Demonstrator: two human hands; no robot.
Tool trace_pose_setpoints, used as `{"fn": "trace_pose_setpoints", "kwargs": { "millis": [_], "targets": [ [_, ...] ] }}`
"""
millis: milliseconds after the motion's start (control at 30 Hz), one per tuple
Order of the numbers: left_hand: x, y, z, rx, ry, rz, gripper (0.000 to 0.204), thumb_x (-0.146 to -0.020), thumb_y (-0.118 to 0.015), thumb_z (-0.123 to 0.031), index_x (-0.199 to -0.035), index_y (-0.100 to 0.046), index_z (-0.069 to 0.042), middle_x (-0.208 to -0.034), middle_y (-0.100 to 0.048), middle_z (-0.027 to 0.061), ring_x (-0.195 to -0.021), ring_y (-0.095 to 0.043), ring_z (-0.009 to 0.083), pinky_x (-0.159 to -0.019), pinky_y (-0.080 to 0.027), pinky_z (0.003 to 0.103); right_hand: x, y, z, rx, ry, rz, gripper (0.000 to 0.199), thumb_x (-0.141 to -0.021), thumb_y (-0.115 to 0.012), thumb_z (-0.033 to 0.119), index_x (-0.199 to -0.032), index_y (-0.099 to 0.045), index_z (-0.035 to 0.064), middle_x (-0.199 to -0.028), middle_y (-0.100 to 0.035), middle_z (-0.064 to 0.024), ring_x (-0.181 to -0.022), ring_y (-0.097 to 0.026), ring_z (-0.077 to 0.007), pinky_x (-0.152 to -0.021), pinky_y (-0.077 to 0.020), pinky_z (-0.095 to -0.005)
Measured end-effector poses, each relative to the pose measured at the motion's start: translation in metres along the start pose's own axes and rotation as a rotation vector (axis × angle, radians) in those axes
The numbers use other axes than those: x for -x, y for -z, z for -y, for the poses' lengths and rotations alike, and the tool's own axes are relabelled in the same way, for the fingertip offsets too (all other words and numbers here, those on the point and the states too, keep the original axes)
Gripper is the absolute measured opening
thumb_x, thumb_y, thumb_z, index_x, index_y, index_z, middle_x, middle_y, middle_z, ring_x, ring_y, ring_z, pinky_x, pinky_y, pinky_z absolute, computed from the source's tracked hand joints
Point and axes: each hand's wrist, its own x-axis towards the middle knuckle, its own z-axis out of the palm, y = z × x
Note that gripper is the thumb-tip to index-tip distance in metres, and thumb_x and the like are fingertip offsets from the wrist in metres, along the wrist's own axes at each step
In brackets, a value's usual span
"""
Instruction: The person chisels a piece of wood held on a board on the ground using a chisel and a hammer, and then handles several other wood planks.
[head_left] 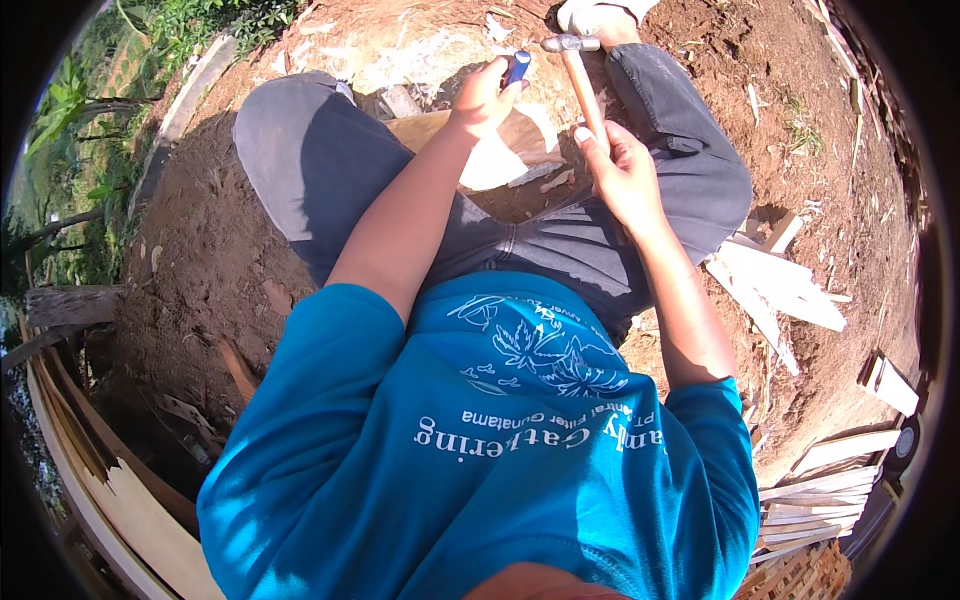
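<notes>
My left hand (487, 98) is closed around a tool with a short, thick blue handle (517, 67). The rest of that tool is hidden by my fingers, so its kind does not show. In my right hand (622, 172) is a hammer (584, 88), gripped along its light wooden handle with the metal head pointing away from me. Between my bent legs, below and beside my left hand, lies a pale piece of wood (492, 166), brightly lit. The hammer head is apart from the blue handle, a little to its right.
Wood shavings (420, 50) cover the brown ground ahead of me. Split pale wood (775, 285) lies by my right knee, and a stack of thin slats (822, 500) sits farther back on the right. Long boards (140, 530) stand at the lower left, with green plants (100, 130) beyond.
</notes>
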Motion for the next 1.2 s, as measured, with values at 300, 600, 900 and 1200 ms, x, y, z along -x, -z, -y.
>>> {"fn": "trace_pose_setpoints", "kwargs": {
  "millis": [300, 600, 900, 1200],
  "targets": [
    [0.0, 0.0, -0.003, 0.038, -0.042, -0.02, 0.025, -0.096, -0.069, -0.012, -0.117, -0.06, -0.005, -0.089, -0.069, 0.0076, -0.077, -0.062, 0.0126, -0.071, -0.05, 0.032, -0.002, -0.021, 0.029, -0.121, 0.23, -0.142, 0.041, -0.101, -0.058, 0.015, -0.139, -0.056, -0.0008, -0.113, -0.071, -0.0152, -0.103, -0.065, -0.0145, -0.093, -0.0494, -0.03],
    [0.0, 0.014, -0.006, 0.06, 0.136, 0.036, 0.04, -0.092, -0.075, -0.018, -0.127, -0.062, -0.003, -0.098, -0.072, 0.0076, -0.089, -0.065, 0.0137, -0.08, -0.052, 0.03, -0.012, -0.019, 0.06, -0.21, 0.287, -0.103, 0.04, -0.104, -0.055, 0.013, -0.141, -0.054, -0.0007, -0.126, -0.068, -0.0104, -0.114, -0.06, -0.0123, -0.099, -0.0458, -0.0269],
    [0.001, 0.015, -0.006, 0.053, 0.101, 0.066, 0.043, -0.09, -0.079, -0.024, -0.125, -0.064, -0.003, -0.102, -0.072, 0.0073, -0.089, -0.065, 0.0143, -0.079, -0.053, 0.031, -0.012, -0.018, 0.06, -0.263, 0.27, -0.077, 0.04, -0.103, -0.056, 0.015, -0.14, -0.057, 0.0007, -0.095, -0.065, -0.0041, -0.088, -0.057, -0.0082, -0.082, -0.0477, -0.025],
    [0.0, 0.015, -0.015, -0.09, 0.154, 0.075, 0.043, -0.089, -0.08, -0.025, -0.124, -0.065, -0.004, -0.099, -0.072, 0.01, -0.084, -0.064, 0.0151, -0.079, -0.052, 0.032, -0.017, -0.017, 0.054, -0.405, 0.252, -0.081, 0.038, -0.105, -0.055, 0.017, -0.14, -0.057, 0.002, -0.073, -0.056, 0.0061, -0.063, -0.048, -0.0018, -0.056, -0.0405, -0.0204]
  ]
}}
